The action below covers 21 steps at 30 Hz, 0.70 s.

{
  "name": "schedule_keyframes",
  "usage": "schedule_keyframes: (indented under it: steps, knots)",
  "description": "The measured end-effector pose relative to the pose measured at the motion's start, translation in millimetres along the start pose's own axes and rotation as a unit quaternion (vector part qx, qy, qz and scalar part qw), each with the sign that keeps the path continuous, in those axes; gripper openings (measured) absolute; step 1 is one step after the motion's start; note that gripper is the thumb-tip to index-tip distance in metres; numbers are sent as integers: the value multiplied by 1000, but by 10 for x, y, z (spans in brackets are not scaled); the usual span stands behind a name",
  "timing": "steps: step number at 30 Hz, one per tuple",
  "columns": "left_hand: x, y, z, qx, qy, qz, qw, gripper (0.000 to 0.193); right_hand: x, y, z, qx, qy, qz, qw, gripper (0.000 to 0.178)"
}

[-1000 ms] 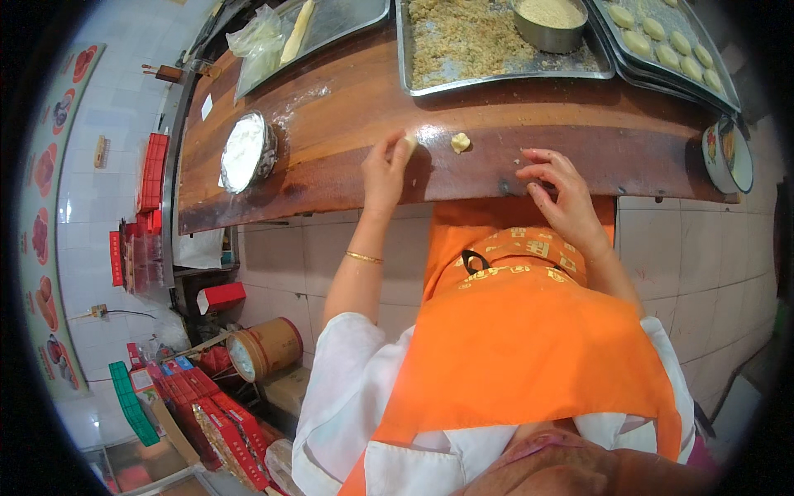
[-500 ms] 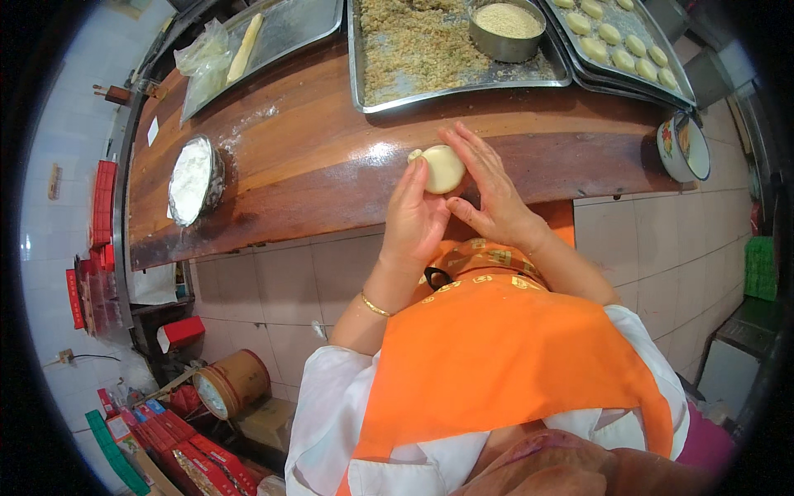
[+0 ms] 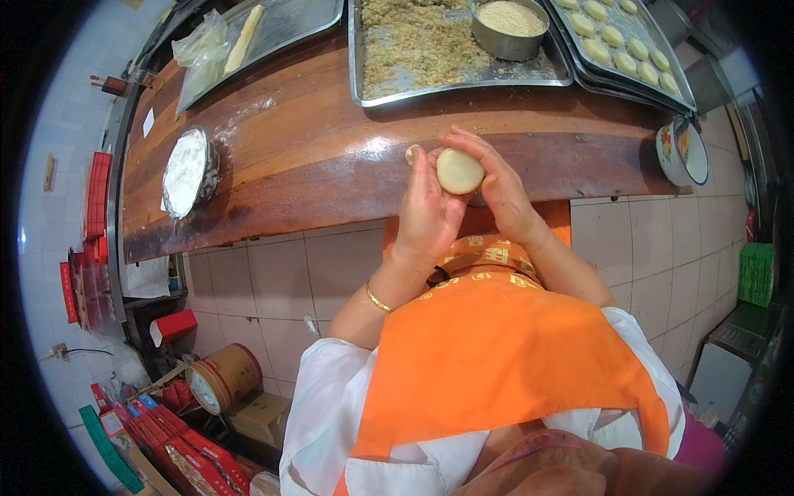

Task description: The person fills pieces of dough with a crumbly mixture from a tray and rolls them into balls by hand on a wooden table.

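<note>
Over the near edge of the wooden table, a smooth, pale dough ball [image 3: 460,172] is cupped between my two hands. My left hand [image 3: 432,202] presses on its left side, fingers together and pointing up. Curved along the ball's upper right side is my right hand [image 3: 503,186], closed around it. A small pale dough bit [image 3: 411,155] shows beside my left fingertips; whether it is held there or lies on the table, I cannot tell. The ball's underside is partly hidden by my palms.
Beyond my hands lies a metal tray [image 3: 463,93] of crumbly filling with a round tin [image 3: 506,48] of pale grains. At right are a tray [image 3: 691,103] of dough rounds and an enamel pot [image 3: 691,161]. A flour bowl [image 3: 188,172] and a dough strip [image 3: 245,37] are at left.
The dough has turned between my palms and looks rounder, a little to the right of before. My hands have drawn closer around it.
</note>
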<state>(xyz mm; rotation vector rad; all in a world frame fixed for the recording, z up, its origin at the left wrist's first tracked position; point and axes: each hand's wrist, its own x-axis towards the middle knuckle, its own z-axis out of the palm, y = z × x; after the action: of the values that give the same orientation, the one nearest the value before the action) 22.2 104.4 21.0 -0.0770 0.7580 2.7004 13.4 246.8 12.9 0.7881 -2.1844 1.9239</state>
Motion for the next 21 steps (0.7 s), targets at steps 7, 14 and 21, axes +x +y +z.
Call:
schedule_keyframes:
  steps: [7, 14, 21]
  knots:
    - [-10, -40, -90, 124, 29, -22, 992, 32, 0, -82, -197, -30, -6, 20, 999, 64]
    - [140, -135, -158, 240, 78, 50, 966, 34, 43, -107, -185, -351, -37, -56, 934, 69]
    - [242, -141, 119, 302, 41, 70, 950, 35, 269, -86, -659, -272, -39, -15, 961, 60]
